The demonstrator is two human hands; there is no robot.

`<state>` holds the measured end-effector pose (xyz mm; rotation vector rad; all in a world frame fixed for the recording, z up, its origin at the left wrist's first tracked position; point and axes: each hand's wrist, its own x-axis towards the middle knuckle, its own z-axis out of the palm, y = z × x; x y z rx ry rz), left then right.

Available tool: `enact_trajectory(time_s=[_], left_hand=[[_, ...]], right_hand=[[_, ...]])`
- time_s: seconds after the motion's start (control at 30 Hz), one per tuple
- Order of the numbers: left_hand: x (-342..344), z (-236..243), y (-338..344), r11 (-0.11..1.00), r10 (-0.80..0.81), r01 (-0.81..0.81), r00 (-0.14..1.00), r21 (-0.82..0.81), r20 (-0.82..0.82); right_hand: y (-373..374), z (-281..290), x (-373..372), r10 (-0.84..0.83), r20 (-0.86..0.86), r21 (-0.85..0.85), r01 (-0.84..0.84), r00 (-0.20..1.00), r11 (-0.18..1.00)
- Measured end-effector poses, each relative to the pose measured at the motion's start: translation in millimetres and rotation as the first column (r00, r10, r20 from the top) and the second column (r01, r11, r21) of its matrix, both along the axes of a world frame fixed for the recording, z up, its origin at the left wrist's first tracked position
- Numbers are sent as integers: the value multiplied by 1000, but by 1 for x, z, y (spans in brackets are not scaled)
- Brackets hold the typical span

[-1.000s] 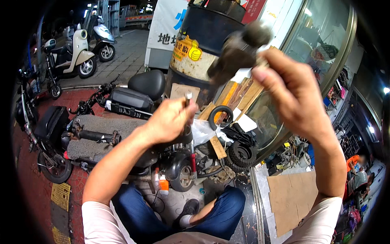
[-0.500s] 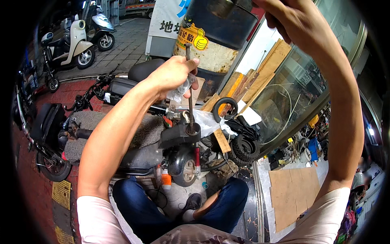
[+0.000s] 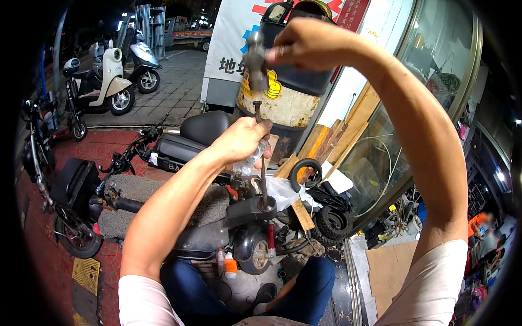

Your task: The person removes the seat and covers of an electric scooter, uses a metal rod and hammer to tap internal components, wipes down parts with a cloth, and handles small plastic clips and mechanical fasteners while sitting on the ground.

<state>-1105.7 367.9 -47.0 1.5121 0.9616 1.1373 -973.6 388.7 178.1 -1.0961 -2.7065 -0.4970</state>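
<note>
My left hand (image 3: 244, 142) grips a long metal rod (image 3: 263, 182) upright, with crumpled clear plastic (image 3: 251, 161) bunched against the palm. The rod's lower end stands in the round opening of a black housing (image 3: 244, 212) on a scooter, above its small wheel (image 3: 254, 255) and a red shock absorber (image 3: 271, 237). In my right hand (image 3: 307, 46) is a hammer (image 3: 256, 62), blurred by motion. Its metal head hangs a short way above the rod's flared top, apart from it. The hammer's handle is mostly hidden by my fingers.
Behind stand a rusty drum (image 3: 293, 108) and leaning wooden planks (image 3: 353, 119). Tyres (image 3: 330, 224) lie to the right, near cardboard (image 3: 391, 277). An orange-and-white bottle (image 3: 230, 266) stands by my legs. Scooters (image 3: 111, 81) are parked far left; a person (image 3: 481, 225) is at far right.
My right hand has come down and left from the top edge, bringing the hammer head over the rod. The left hand still holds the rod in the opening; the whole view has shifted slightly.
</note>
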Motion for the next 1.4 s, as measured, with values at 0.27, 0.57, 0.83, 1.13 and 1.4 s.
enact_trajectory(time_s=[0.27,0.57,0.83,1.13,1.4], left_hand=[[8,-28,-7,999,-54,53,996,-9,-78],[16,-15,-39,968,-52,30,995,249,84],[28,-26,-116,892,69,8,986,451,-154],[38,-43,-110,902,97,-33,987,431,-128],[44,-42,-113,817,199,-58,962,574,-186]], right_hand=[[-1,-29,23,3,360,165,-67,933,984],[-14,-40,107,-30,-330,-98,-3,944,995],[-90,-58,111,-117,-523,-131,56,844,990],[-149,-31,101,719,-518,357,-646,464,674],[-135,-96,101,126,232,291,-192,965,937]])
